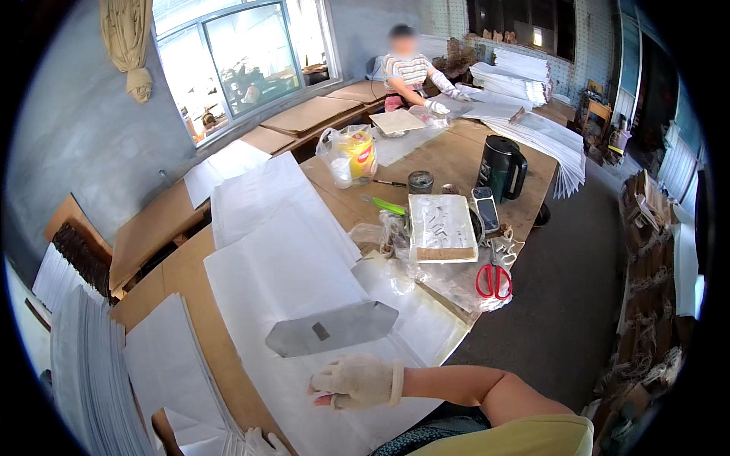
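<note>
My right hand (356,381), in a whitish knit glove, is over the large white sheets (266,281) on the table. Its fingers are curled, with a small pinkish-red bit at their tips that I cannot make out. Just beyond it lies a flat grey plate (332,329) with pointed ends and a small dark rectangle in its middle. My left hand (265,442), also gloved, is partly cut off by the lower edge. Its visible fingers are stretched out beside a stack of white sheets (171,349).
Red-handled scissors (494,281), a phone (485,209), a white block-like pad (442,228), a dark kettle (502,169) and a plastic bag (342,156) stand or lie farther along the table. Another person (411,72) works at the far end near piled sheets (513,76).
</note>
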Demonstrator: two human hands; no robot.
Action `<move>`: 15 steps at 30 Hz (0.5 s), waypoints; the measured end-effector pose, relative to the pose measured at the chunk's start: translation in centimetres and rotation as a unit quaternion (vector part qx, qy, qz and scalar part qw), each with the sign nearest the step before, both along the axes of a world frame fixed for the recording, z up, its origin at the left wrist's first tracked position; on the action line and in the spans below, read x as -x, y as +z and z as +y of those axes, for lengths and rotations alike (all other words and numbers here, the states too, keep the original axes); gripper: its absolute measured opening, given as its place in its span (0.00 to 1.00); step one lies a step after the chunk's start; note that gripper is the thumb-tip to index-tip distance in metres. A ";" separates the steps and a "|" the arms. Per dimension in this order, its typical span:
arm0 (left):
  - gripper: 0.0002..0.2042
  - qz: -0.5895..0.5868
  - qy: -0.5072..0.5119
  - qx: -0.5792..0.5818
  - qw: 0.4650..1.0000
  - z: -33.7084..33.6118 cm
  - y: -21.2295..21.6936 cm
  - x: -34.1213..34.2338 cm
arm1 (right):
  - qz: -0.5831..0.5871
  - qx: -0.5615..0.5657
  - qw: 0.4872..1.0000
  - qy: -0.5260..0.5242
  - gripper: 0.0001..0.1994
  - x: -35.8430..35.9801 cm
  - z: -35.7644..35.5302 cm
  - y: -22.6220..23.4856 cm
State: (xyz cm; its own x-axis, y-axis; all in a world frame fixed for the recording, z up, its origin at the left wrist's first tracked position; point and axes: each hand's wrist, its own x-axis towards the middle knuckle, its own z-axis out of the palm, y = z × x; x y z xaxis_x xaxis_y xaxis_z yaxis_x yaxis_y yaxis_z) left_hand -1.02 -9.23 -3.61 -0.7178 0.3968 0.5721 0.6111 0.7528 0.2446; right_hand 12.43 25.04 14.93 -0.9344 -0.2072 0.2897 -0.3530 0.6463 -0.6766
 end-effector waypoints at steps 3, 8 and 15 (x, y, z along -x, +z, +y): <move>0.17 -0.005 -0.007 0.003 1.000 1.0 1.9 -0.8 | 0.012 -0.169 0.979 -0.117 0.20 -0.5 -0.2 -7.0; 0.15 0.006 -0.010 -0.006 1.000 1.0 3.1 -1.1 | 0.038 -0.206 0.958 -0.194 0.26 -2.7 -0.3 -15.1; 0.15 0.014 0.009 0.011 1.000 1.2 3.3 -1.4 | 0.044 -0.192 0.956 -0.215 0.21 -2.4 -0.4 -15.5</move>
